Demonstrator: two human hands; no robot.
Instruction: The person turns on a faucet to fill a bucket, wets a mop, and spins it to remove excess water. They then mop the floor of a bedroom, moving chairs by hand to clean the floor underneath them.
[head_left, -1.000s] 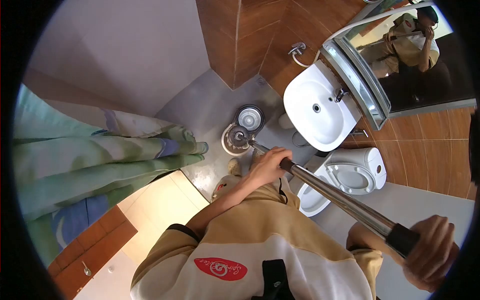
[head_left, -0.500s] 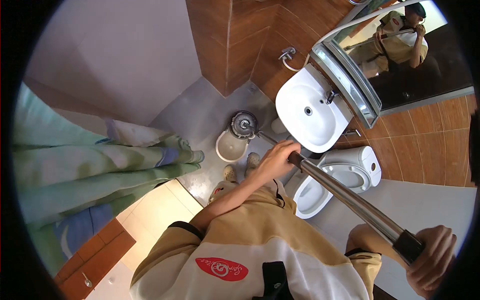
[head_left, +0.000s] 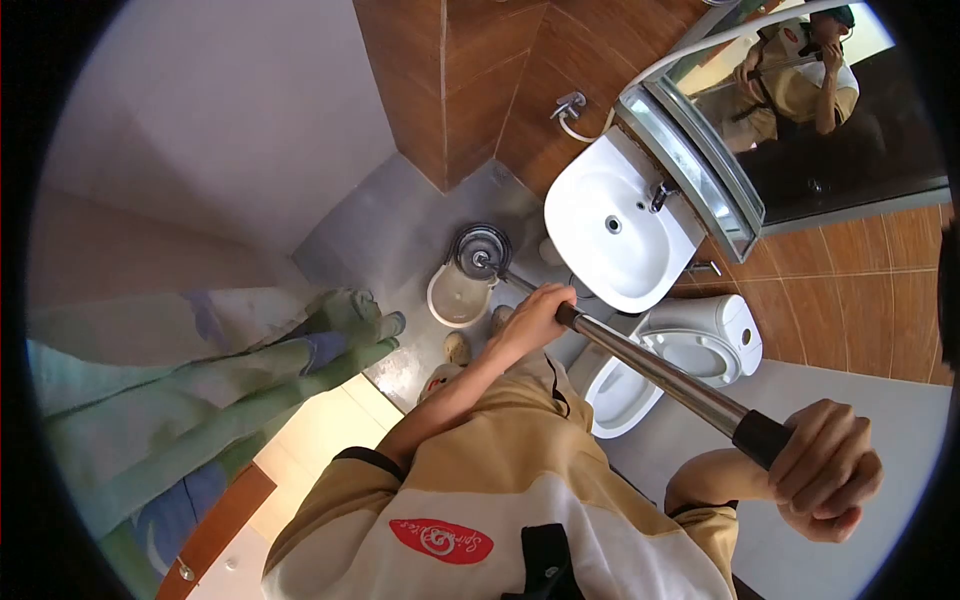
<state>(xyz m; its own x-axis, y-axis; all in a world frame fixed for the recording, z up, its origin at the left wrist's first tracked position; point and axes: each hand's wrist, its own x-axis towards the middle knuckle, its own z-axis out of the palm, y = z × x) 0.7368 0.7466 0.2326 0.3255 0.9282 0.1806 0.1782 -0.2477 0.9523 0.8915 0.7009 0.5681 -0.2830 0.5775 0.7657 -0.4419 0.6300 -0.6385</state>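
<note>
A spin mop with a long metal handle slants across my body. My left hand is closed around the handle's lower part, just beyond a dark collar. My right hand grips the black top end in a fist. At the far end, the mop's foot stands in the round grey spinner basket of a bucket on the floor in front of my feet. Mop strands inside the basket are hard to make out.
A white washbasin and a toilet stand to the right, close to the handle. A mirror hangs above the basin. On the left hangs a green patterned curtain. A spray hose is mounted on the tiled wall.
The mop handle has shifted toward the bucket, down its own length. Both hands have moved left and stay on it. The curtain has shifted slightly in view.
</note>
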